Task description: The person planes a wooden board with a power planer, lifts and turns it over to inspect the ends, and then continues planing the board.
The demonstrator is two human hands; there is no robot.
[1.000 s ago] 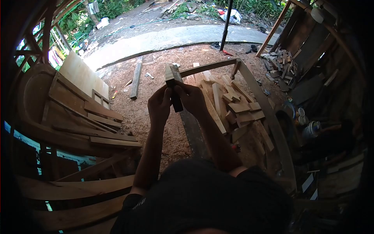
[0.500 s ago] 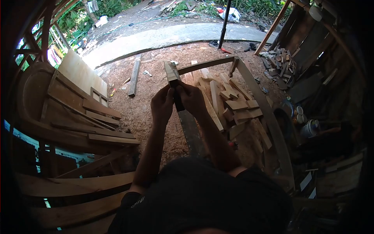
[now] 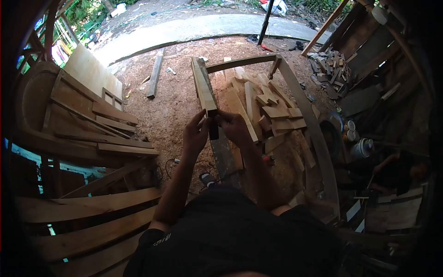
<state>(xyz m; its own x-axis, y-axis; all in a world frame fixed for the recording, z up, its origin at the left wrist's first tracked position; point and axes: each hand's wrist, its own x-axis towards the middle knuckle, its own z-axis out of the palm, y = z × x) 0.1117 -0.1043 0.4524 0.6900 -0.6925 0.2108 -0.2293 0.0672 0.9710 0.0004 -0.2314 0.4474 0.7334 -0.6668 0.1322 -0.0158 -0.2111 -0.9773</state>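
Observation:
A squared length of wood (image 3: 203, 85) points away from me, its near end low between my two hands. My left hand (image 3: 195, 135) is closed with its fingertips and thumb at the left side of that end. On the other side my right hand (image 3: 234, 128) pinches the same end, fingers bent. A dark narrow shape hangs just under the end between my thumbs; I cannot make out what it is. Below the hands runs a dark plank (image 3: 225, 150), partly covered by my right forearm.
Cut wood pieces (image 3: 277, 111) lie heaped inside a wooden frame (image 3: 307, 108) on the right. Boards and a panel (image 3: 94, 74) lean at left. A loose beam (image 3: 156, 74) rests on the shavings. Another person (image 3: 394, 171) is at the far right, near paint buckets (image 3: 363, 148).
My hands have come down closer to my body, and more of the wood's length shows beyond them. The view has tilted down slightly; my foot and a cable now appear.

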